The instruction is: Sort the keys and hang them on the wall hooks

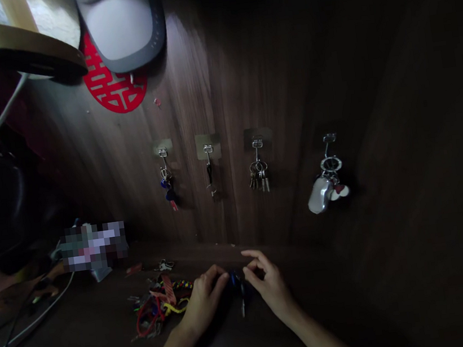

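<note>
My left hand (208, 294) is closed in a pinch at the bottom centre, its thumb and fingers on the edge of a small bunch of keys (234, 279) with dark blue heads. One metal key blade hangs down from the bunch. Just to the right of the keys, my right hand (267, 278) has its index finger and thumb apart, with nothing visible between them. Beside my left hand lies a tangle of colourful cords and keys (157, 308), in red, yellow and multicoloured beads; my hand hides part of it.
Four hooks on the wooden panel carry blue-headed keys (168, 190), a black-strapped key (210, 179), a ring of several keys (259, 175) and a silver fob (320, 195). A loose carabiner-like clip (165, 264), white cable (34, 333), lamp base (23, 50) and cap (122, 25) are at left.
</note>
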`<state>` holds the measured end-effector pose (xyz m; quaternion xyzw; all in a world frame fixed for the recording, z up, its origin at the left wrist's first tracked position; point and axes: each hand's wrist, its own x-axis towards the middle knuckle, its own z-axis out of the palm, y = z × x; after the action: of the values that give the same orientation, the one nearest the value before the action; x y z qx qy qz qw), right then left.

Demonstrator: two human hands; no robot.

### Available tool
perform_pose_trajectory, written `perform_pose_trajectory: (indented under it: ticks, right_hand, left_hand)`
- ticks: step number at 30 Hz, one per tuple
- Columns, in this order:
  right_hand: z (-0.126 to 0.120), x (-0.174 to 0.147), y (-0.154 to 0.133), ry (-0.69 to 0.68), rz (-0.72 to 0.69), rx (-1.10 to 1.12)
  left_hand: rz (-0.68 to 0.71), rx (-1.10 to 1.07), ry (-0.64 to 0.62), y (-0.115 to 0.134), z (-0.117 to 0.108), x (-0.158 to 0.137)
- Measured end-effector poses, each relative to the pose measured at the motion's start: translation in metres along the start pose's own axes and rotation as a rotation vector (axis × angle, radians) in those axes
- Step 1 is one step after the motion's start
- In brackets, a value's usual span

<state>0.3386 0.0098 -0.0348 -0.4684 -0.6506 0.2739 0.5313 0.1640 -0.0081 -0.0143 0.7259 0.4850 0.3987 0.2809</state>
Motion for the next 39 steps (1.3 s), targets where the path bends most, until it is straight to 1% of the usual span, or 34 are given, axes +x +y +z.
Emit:
perform_pose_trajectory:
  ticks: [6, 10, 12, 15, 19, 23, 29, 35, 39]
  right_hand:
    - [-0.002, 0.001, 0.003, -0.001, 0.028, 0.08]
    - [-0.002, 0.001, -0.003, -0.01, 0.037, 0.077]
    - [-0.002, 0.001, -0.005, -0.008, 0.027, 0.064]
    - [0.0, 0.0, -0.006, -0.019, -0.002, 0.055]
    - [0.0, -0.002, -0.005, -0.064, -0.064, 0.058]
    - [-0.003, -0.004, -0.008, -0.122, -0.098, 0.074]
    - [-0.006, -0.006, -0.015, -0.194, -0.095, 0.1]
    - [-0.005, -0.007, -0.014, -0.259, -0.099, 0.107]
    - [-0.006, -0.007, -0.015, -0.278, -0.11, 0.092]
  left_hand:
    - [-0.145, -0.406, 0.0, 0.003, 0.001, 0.004]
    - [-0.227, -0.55, 0.061, 0.004, 0.0, 0.005]
    - [-0.257, -0.608, 0.071, 0.004, -0.001, 0.005]
    - [-0.296, -0.715, 0.061, 0.001, -0.001, 0.005]
    - [-0.325, -0.865, 0.003, -0.002, 0.002, 0.006]
    - [-0.31, -0.933, -0.037, -0.002, 0.003, 0.006]
    - [-0.273, -0.945, -0.061, -0.005, 0.006, 0.005]
    - [-0.36, -1.05, -0.106, -0.008, 0.007, 0.004]
    - [-0.36, -1.086, -0.122, -0.005, 0.007, 0.004]
